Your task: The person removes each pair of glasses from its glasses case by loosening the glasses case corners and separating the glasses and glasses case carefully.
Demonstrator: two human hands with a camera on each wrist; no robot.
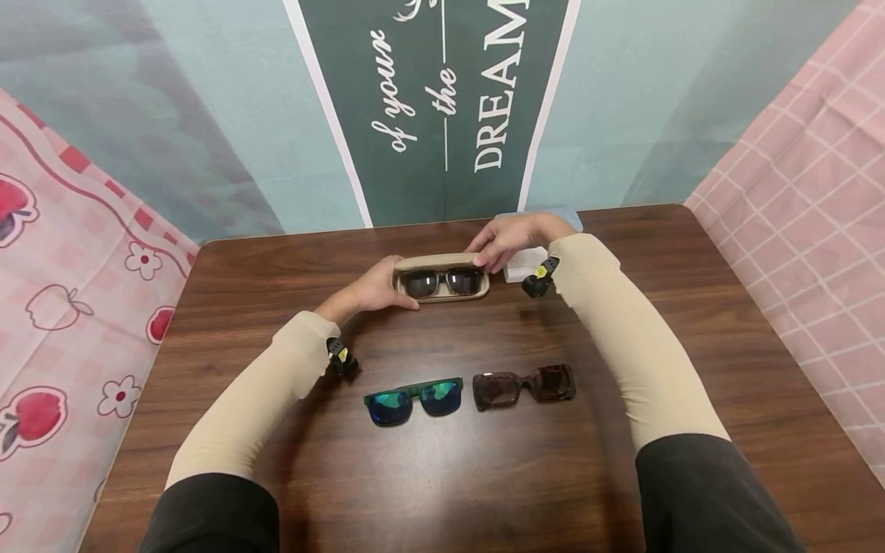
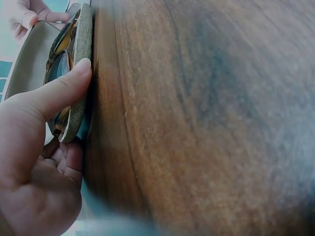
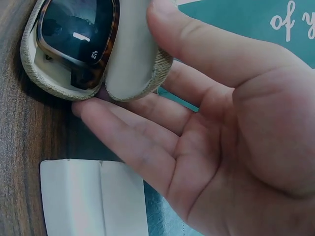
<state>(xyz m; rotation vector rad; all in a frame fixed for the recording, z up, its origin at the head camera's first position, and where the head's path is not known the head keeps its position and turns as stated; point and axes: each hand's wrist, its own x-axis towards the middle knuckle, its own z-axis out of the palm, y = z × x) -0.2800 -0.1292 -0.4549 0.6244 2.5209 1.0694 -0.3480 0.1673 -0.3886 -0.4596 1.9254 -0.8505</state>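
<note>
A beige glasses case (image 1: 442, 262) stands with its lid raised near the back of the table. Tortoiseshell sunglasses (image 1: 423, 284) with dark lenses lie inside it. My left hand (image 1: 374, 289) grips the case's left end; in the left wrist view its thumb (image 2: 69, 88) presses the front rim and the fingers curl below. At the other end, my right hand (image 1: 510, 238) holds the lid (image 3: 133, 54), thumb on its edge and fingers behind. Closer to me lie green-framed sunglasses (image 1: 415, 400) with blue-green mirrored lenses and, beside them, brown tortoiseshell sunglasses (image 1: 523, 385).
A white box-like item (image 1: 523, 265) sits beside the right hand, partly covered by it. Behind that hand, a light blue cloth-like piece (image 1: 571, 220) lies at the table's back edge. The brown wooden table (image 1: 415, 491) meets a printed backdrop (image 1: 442, 192) there.
</note>
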